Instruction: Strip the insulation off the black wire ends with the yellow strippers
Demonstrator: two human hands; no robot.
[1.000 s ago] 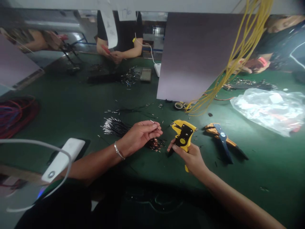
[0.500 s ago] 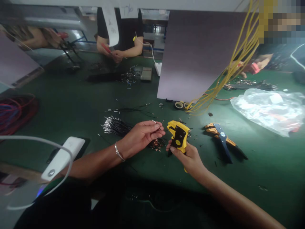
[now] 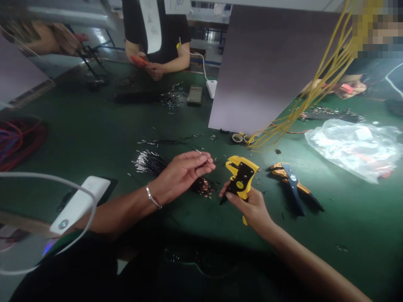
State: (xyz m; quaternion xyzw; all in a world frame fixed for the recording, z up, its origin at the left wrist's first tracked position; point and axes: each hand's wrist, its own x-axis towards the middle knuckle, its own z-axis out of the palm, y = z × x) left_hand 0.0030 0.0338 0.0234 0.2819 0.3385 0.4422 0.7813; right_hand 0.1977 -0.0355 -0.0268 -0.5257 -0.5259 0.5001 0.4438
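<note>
My right hand (image 3: 247,205) is wrapped round the handles of a yellow and black wire stripper (image 3: 242,175), its jaws pointing up and left. Left of the tool, my left hand (image 3: 193,167) pinches a thin wire (image 3: 199,152) between thumb and fingertips; a light tip sticks out above the thumb. A small gap separates the pinched fingers from the stripper's jaws. Beneath my left hand lies a bundle of black wires (image 3: 151,162), with silvery ends fanned out at the left and bare copper ends (image 3: 204,187) at the right. The bundle's middle is hidden by the hand.
Blue and orange wire strippers (image 3: 292,182) lie to the right, near a clear plastic bag (image 3: 355,147). Yellow wires (image 3: 302,107) hang beside a grey panel (image 3: 258,67). A white power strip (image 3: 80,205) sits left. Co-workers' hands (image 3: 155,69) hold red-handled tools across the table.
My left hand has shifted slightly left and up with the wire. The wire stripper has tilted a little and stands slightly farther from the left fingers.
</note>
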